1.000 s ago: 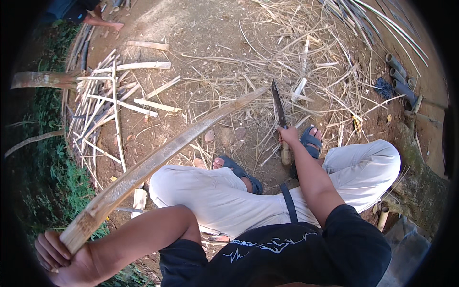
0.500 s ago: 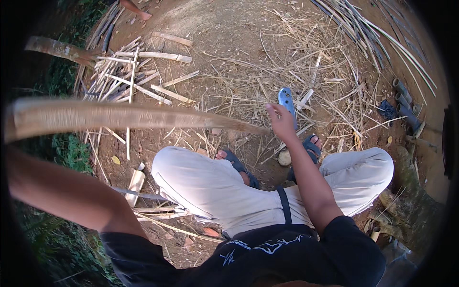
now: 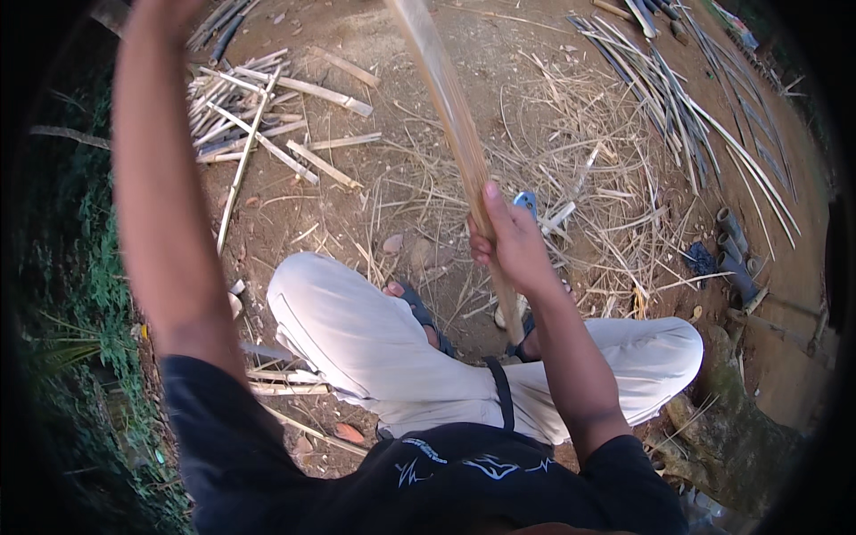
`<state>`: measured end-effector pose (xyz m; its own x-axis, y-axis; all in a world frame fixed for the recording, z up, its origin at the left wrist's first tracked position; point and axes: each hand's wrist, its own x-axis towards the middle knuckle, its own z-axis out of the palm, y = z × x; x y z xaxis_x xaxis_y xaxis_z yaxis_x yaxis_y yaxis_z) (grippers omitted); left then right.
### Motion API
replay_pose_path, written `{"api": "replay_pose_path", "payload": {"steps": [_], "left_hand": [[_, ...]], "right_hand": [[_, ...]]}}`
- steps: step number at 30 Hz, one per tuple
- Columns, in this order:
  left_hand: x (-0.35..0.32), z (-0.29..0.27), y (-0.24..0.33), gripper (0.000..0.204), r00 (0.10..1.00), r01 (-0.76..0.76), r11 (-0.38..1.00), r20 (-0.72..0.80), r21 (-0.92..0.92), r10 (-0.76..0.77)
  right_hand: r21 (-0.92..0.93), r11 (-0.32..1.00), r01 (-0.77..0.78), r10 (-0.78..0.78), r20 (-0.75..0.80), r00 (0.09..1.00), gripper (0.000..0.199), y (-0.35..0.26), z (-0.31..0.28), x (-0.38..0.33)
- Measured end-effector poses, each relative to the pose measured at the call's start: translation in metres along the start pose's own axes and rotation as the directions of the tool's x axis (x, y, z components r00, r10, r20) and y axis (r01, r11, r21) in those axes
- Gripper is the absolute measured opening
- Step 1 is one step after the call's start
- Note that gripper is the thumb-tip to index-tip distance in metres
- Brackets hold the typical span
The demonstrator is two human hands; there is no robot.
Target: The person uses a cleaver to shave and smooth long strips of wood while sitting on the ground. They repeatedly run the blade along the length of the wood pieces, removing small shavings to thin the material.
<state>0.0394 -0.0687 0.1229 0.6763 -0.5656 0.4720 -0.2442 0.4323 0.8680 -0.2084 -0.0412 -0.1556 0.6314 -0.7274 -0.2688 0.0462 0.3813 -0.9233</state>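
Note:
A long, flat pale-brown bamboo strip [image 3: 446, 98] runs from the far edge of the head view down to between my feet, tilted and slightly smeared by motion. My right hand [image 3: 510, 239] is closed round its lower part, the thumb lying along it. My left arm is raised at the far left. Only the blurred base of my left hand [image 3: 169, 11] shows at the picture's edge, its fingers out of sight. Just beyond my right hand, a shiny bluish plate with holes [image 3: 526, 201] lies on the ground, partly covered by the hand.
A pile of split bamboo pieces [image 3: 254, 116] lies at the far left. Thin shavings [image 3: 597, 205] litter the ground ahead, with long strips [image 3: 660, 98] at the far right. Bamboo tubes [image 3: 733, 241] and a dark crumpled bag [image 3: 700, 259] are on the right. Green plants [image 3: 89, 267] border the left.
The bamboo strip has swung from lying crosswise on the left to pointing away from me. My left arm has risen, and my right hand has closed on the strip.

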Motion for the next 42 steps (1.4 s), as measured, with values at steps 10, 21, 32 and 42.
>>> {"api": "replay_pose_path", "payload": {"steps": [10, 21, 32, 42], "left_hand": [[-0.314, -0.111, -0.137, 0.068, 0.301, 0.848, 0.505, 0.638, 0.161, -0.709], [-0.342, -0.115, -0.145, 0.082, 0.959, 0.131, 0.933, -0.195, -0.337, -0.205], [-0.235, -0.099, -0.126, 0.053, 0.914, -0.067, 0.934, -0.396, -0.351, -0.083], [-0.178, -0.128, -0.06, 0.05, 0.924, 0.052, 0.724, 0.308, -0.688, 0.225]], "right_hand": [[0.333, 0.938, 0.093, -0.007, -0.25, 0.968, 0.044, -0.027, 0.037, 0.041], [0.762, 0.553, 0.337, 0.278, -0.55, 0.787, 0.039, 0.071, 0.067, 0.072], [0.701, 0.696, -0.157, 0.276, -0.06, 0.959, 0.065, 0.103, 0.033, 0.038], [-0.438, 0.45, -0.778, 0.138, -0.827, 0.546, 0.069, 0.306, -0.133, 0.032]]}}
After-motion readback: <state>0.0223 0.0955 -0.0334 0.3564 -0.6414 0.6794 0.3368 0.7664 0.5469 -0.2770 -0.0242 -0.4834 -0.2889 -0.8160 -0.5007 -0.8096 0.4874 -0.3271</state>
